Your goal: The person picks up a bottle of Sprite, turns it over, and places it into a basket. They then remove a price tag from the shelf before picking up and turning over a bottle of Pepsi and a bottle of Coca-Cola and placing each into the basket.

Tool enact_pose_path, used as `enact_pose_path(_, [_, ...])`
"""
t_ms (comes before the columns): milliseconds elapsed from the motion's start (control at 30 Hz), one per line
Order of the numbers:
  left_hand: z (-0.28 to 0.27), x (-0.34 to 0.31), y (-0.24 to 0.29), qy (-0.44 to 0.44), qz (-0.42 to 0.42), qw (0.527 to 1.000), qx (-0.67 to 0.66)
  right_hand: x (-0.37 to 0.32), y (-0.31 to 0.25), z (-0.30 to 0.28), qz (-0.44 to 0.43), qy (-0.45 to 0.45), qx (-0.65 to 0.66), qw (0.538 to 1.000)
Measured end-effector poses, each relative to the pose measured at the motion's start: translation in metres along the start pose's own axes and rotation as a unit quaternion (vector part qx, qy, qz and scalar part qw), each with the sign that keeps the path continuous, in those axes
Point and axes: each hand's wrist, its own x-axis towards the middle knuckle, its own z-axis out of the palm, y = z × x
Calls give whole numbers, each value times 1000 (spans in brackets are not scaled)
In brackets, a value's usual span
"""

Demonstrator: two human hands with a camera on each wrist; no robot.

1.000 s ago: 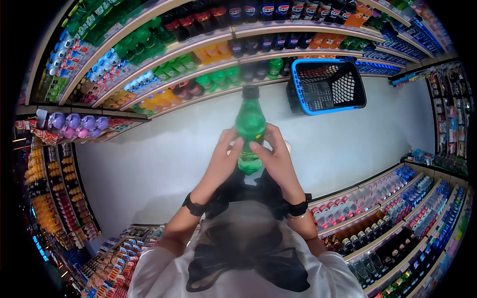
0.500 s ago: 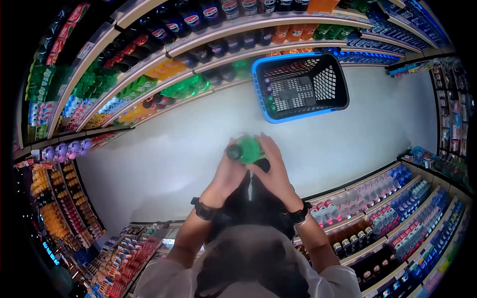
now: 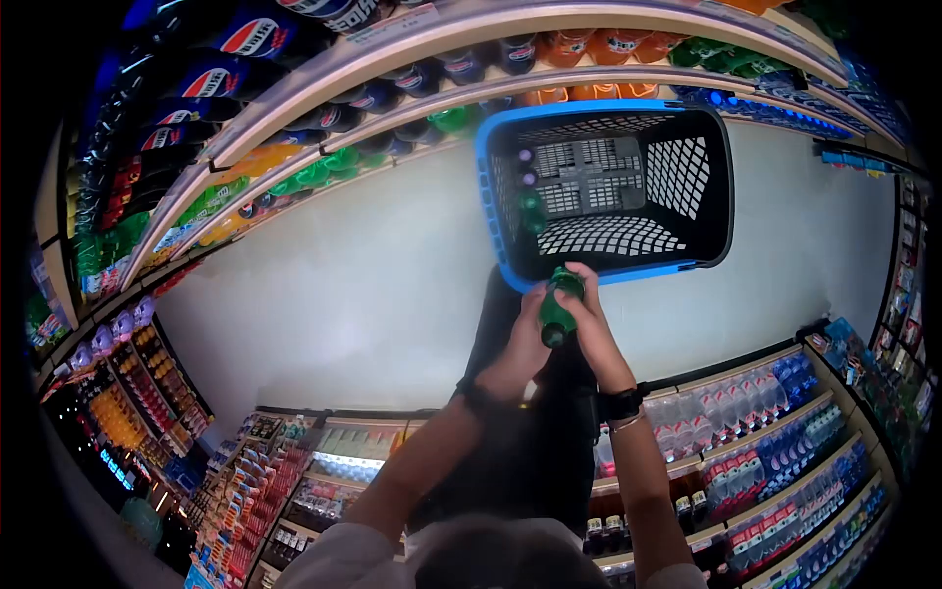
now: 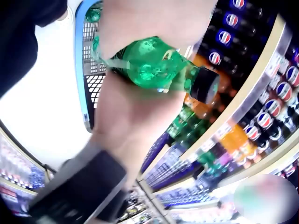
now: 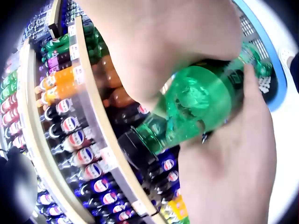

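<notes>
In the head view both hands hold a green plastic drink bottle [image 3: 558, 312] with a black cap, low in front of the body. Its cap points back toward the person and its base toward the shopping basket [image 3: 490, 201], just short of the blue rim. My left hand [image 3: 518, 346] grips the bottle from the left, my right hand [image 3: 590, 316] from the right with the thumb over the top. The left wrist view shows the bottle [image 4: 156, 65] between both palms. In the right wrist view its black cap [image 5: 135, 148] sticks out toward the shelves.
Inside the basket, along its left wall, lie two purple-capped items [image 3: 527, 167] and green bottles [image 3: 532, 211]. Shelves of cola bottles [image 3: 257, 39] curve along the far side, more drink shelves [image 3: 746, 402] stand behind the person. Pale floor [image 3: 334, 304] lies between.
The bottle has gone from upright to tipped with its cap toward the person, and moved right, close to the basket. The basket appears nearer and larger. Both hands keep hold of the bottle.
</notes>
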Motion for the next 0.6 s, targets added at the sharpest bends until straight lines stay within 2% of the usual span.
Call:
enact_pose_path(33, [-2, 22, -8, -17, -31, 999, 6, 24, 3, -19, 41, -27, 27, 998])
enact_pose_path(67, [-4, 46, -24, -29, -27, 999, 14, 50, 8, -35, 84, -51, 54, 994])
enact_pose_path(100, [-7, 70, -41, -40, -22, 999, 21, 73, 10, -49, 125, -73, 72, 987])
enact_pose_path(133, [-16, 97, -81, -44, 19, 998, 29, 98, 20, -66, 149, -83, 52, 984])
enact_pose_path(167, [-20, 120, -99, -46, -56, 996, -60, 124, 34, -83, 173, -93, 31, 980])
enact_pose_path(233, [-26, 167, -135, -8, -204, 949, -241, 178, 69, -117, 192, -135, -20, 972])
enact_pose_path(267, [-27, 185, -144, -22, -179, 976, -121, 198, 77, -127, 197, -141, -21, 970])
enact_pose_path(333, [-22, 229, -156, -5, -185, 978, -100, 240, 117, -145, 196, -122, -21, 973])
enact_pose_path(367, [-20, 246, -164, 31, -226, 953, -199, 255, 135, -150, 194, -104, -3, 975])
enact_pose_path(400, [-29, 261, -187, 10, -217, 961, -170, 266, 135, -151, 219, -101, -21, 970])
enact_pose_path(433, [-36, 280, -222, 66, -209, 966, -136, 285, 150, -160, 248, -98, -36, 963])
enact_pose_path(467, [-43, 287, -242, 63, -199, 968, -140, 300, 166, -169, 276, -117, -5, 954])
enact_pose_path(500, [-45, 292, -247, 61, -187, 970, -143, 315, 184, -178, 305, -136, 24, 942])
enact_pose_path(567, [-45, 303, -258, 86, -207, 971, -84, 332, 201, -179, 334, -101, 110, 931])
enact_pose_path(600, [-46, 311, -265, 98, -214, 970, -53, 341, 231, -187, 145, -149, -11, 978])
